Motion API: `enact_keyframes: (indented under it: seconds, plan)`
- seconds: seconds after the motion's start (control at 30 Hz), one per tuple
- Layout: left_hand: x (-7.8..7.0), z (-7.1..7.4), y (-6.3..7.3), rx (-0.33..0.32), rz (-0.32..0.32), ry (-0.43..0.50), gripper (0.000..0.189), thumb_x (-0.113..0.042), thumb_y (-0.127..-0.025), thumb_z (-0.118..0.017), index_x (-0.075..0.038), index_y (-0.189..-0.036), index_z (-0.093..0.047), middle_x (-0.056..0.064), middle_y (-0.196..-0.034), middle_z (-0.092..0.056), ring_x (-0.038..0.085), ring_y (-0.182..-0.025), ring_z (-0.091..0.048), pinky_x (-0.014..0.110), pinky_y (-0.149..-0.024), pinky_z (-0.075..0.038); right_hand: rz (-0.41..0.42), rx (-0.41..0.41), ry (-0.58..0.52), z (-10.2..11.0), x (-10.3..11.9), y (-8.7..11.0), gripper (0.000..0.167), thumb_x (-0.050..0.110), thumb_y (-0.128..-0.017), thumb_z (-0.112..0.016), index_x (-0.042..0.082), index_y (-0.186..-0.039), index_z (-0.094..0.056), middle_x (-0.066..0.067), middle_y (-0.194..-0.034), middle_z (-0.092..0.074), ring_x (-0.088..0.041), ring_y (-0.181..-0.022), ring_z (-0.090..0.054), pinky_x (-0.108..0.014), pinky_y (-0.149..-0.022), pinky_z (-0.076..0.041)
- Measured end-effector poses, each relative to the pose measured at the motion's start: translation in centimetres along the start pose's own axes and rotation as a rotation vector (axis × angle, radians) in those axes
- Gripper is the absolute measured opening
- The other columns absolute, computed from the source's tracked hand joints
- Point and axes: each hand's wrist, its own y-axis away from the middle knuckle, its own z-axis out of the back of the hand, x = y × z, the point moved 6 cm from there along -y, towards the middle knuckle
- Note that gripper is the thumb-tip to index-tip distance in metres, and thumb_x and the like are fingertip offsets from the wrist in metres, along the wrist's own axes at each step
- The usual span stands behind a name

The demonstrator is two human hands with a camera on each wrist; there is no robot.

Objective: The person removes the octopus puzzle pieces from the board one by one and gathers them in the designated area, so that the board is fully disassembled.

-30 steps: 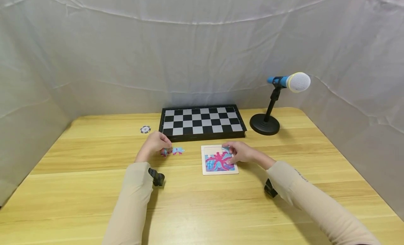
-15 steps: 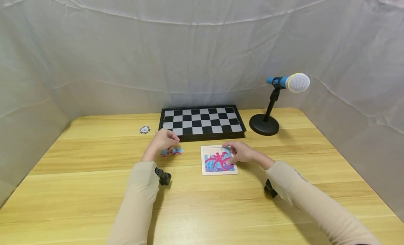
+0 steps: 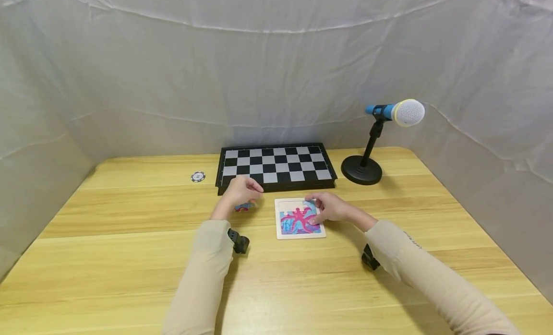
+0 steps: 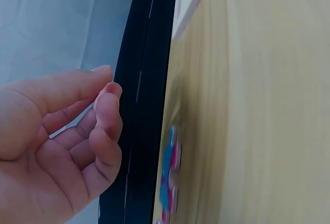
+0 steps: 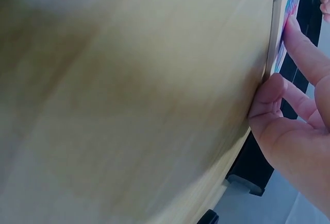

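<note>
My left hand (image 3: 242,191) hovers between the chessboard and the loose jigsaw pieces. In the left wrist view its fingers are loosely curled, thumb tip near the index fingertip, with nothing showing between them. Below it a blue and pink jigsaw piece (image 4: 169,170) lies on the table, with part of another at the bottom edge of that view. An octopus jigsaw puzzle (image 3: 298,223) in a pale square frame lies to the right; a strip at its upper left is bare. My right hand (image 3: 330,208) holds the puzzle's right side, thumb on the picture and fingers at the upper right edge.
A folded black-and-white chessboard (image 3: 276,166) lies behind the hands. A blue microphone (image 3: 395,113) on a black stand (image 3: 362,170) stands at the back right. A poker chip (image 3: 198,176) lies at left. Grey curtain (image 3: 259,76) surrounds the wooden table (image 3: 276,287).
My left hand has moved to the right, away from the left jigsaw piece and past the other one. The right hand and the puzzle have stayed put.
</note>
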Motion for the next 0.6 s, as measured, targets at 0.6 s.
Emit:
enact_keyframes:
  seconds: [0.6]
  plan:
    - [-2.5, -4.2, -1.3, 0.082, -0.038, 0.030, 0.008, -0.004, -0.079, -0.065, -0.001, -0.086, -0.068, 0.004, -0.072, -0.061, 0.020, -0.060, -0.055, 0.020, -0.053, -0.041, 0.013, 0.044, -0.092, 0.2, -0.4, 0.3, 0.062, 0.009, -0.072, -0.074, -0.009, -0.124, -0.044, -0.010, -0.082, -0.046, -0.018, -0.068, -0.041, -0.027, -0.061, -0.036]
